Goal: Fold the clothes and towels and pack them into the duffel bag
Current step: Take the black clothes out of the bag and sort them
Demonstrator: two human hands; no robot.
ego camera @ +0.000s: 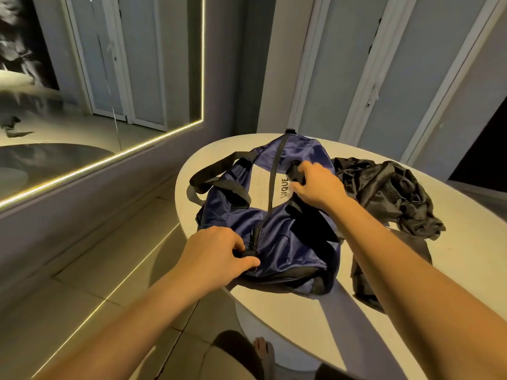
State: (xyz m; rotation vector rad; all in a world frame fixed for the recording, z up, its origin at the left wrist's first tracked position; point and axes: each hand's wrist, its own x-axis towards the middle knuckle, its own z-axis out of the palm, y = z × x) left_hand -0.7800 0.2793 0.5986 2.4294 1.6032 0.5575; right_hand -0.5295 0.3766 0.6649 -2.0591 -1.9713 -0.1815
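A navy blue duffel bag (288, 237) with black straps and a white panel lies lengthwise on the round white table (466, 256). Its black zipper runs down the top and looks closed. My left hand (216, 253) pinches the zipper pull (250, 253) at the bag's near end. My right hand (315, 185) grips the black carry handle (296, 171) on the bag's right side. A crumpled black garment (389, 193) lies to the right of the bag, and more black cloth (367, 272) hangs over the table's near edge under my right forearm.
A tall mirror (82, 78) with a lit edge stands on the left wall. White panelled doors (384, 64) stand behind the table. Tiled floor (96, 283) lies to the left. My legs and a foot show below the table edge.
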